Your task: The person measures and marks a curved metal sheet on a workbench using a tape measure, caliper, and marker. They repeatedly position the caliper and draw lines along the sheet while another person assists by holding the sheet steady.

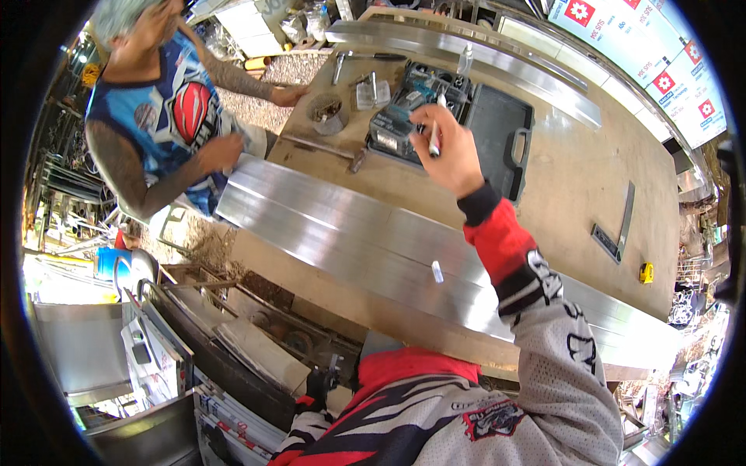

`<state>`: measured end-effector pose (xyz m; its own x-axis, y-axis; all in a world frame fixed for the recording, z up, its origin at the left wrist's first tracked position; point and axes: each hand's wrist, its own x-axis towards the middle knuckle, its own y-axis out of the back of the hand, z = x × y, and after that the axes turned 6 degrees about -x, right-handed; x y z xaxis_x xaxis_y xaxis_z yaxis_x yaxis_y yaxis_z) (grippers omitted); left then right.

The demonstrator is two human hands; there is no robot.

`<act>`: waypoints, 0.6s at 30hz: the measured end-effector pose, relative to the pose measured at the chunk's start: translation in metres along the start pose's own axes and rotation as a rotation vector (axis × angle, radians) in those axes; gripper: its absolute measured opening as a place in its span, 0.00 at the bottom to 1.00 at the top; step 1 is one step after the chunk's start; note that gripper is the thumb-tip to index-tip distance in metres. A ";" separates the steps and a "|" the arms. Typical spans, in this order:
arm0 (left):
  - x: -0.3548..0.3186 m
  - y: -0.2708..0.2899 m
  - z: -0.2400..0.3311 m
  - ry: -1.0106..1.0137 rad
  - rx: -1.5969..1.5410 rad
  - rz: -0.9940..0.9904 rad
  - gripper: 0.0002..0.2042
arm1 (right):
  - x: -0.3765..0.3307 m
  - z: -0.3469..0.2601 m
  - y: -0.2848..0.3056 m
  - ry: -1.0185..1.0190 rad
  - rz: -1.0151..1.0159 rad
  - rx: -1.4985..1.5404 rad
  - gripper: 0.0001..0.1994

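My right hand (451, 151) is raised over the bench, its fingers closed around a white marker pen (435, 144) with a dark end. Below it lies a long shiny metal strip (342, 225) with lengthwise lines, running along the bench's near edge. On that strip rests a small white piece (437, 272), its kind unclear. Down by my left side, my left hand (322, 380) is dark and partly hidden past the sleeve cuff. A dark metallic thing shows at it, and its fingers cannot be made out.
An open tool case (501, 140) with a teal power tool (416, 97) stands mid-bench. Around it are a hammer (330, 149), a tin can (328, 114) and a clear bottle (465, 60). A try square (618, 233) and yellow tape measure (646, 272) lie right. A co-worker (171, 116) stands left.
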<state>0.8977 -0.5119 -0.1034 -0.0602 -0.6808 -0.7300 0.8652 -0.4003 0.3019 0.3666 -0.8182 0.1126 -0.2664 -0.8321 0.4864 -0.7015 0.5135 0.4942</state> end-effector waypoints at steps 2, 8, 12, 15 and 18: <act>0.006 -0.002 -0.004 0.123 -0.316 0.051 0.07 | 0.017 -0.006 -0.013 0.055 0.029 -0.001 0.14; 0.034 -0.012 -0.011 0.138 -0.505 0.115 0.08 | 0.025 -0.025 -0.036 -0.004 0.032 -0.012 0.15; 0.060 -0.019 -0.038 -0.010 -0.614 0.062 0.07 | 0.026 -0.031 -0.045 -0.014 -0.018 -0.064 0.15; 0.087 -0.022 -0.060 -0.008 -0.573 0.055 0.08 | 0.029 -0.037 -0.050 0.014 0.003 -0.107 0.15; 0.113 -0.015 -0.071 -0.015 -0.514 0.067 0.10 | 0.031 -0.043 -0.056 -0.012 0.005 -0.126 0.16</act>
<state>0.9133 -0.5389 -0.2342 0.0000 -0.7048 -0.7094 1.0000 -0.0047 0.0046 0.4258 -0.8632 0.1310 -0.2778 -0.8317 0.4808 -0.6119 0.5390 0.5788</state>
